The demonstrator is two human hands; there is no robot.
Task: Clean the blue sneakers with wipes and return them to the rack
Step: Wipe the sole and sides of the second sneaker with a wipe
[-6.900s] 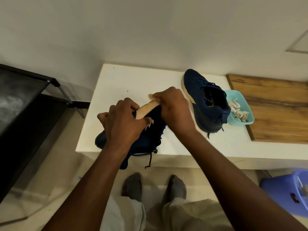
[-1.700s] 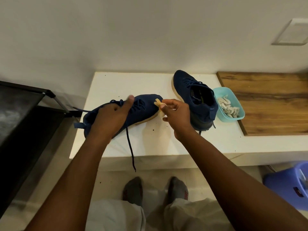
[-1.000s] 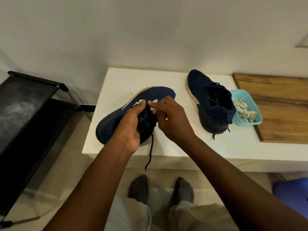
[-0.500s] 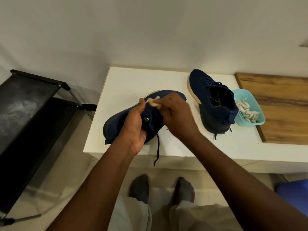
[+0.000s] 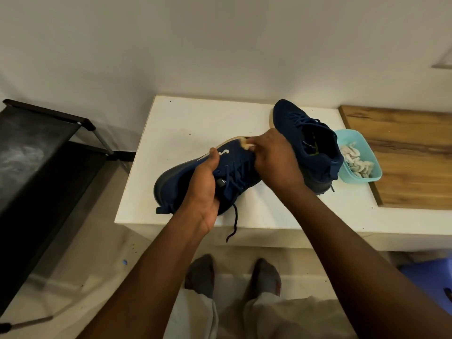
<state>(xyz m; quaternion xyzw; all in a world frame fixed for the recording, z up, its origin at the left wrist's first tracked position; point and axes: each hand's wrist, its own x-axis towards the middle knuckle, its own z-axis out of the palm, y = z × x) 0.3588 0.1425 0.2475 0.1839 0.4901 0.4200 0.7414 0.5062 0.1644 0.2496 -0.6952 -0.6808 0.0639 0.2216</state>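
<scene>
Two sneakers (image 5: 178, 177) (one held), one wipe (image 5: 244, 144) against it.

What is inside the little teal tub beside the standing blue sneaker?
The small teal plastic tub holds a heap of crumpled whitish wipes. Its floor is covered by them, and the standing dark blue knit sneaker hides its left edge.

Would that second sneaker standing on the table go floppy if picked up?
Probably not: the standing sneaker keeps its collar open unaided, so it seems self-supporting. Its knit upper suggests it is light and easy to grip.
</scene>
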